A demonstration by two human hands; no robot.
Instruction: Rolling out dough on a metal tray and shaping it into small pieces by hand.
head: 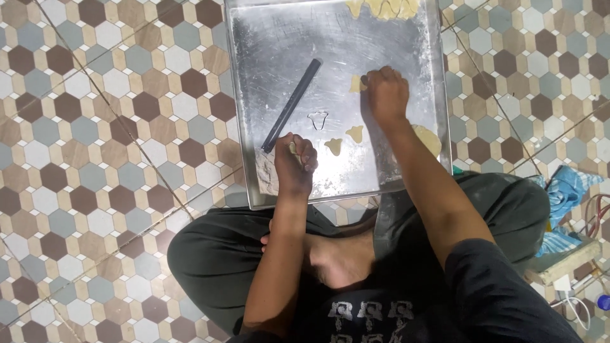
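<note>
A large metal tray lies on the tiled floor in front of my crossed legs. My left hand rests near the tray's front left corner, its fingers curled around a small piece of pale dough. My right hand presses down on another cut dough piece toward the tray's right side. Two small cut-out dough shapes lie between my hands. A metal cookie cutter sits just above them. A dark rod-like rolling pin lies diagonally on the tray.
More rolled dough lies at the tray's far edge, and a dough lump sits by my right forearm. Hexagon-patterned floor tiles surround the tray. A blue cloth, a wooden block and cables lie at the right.
</note>
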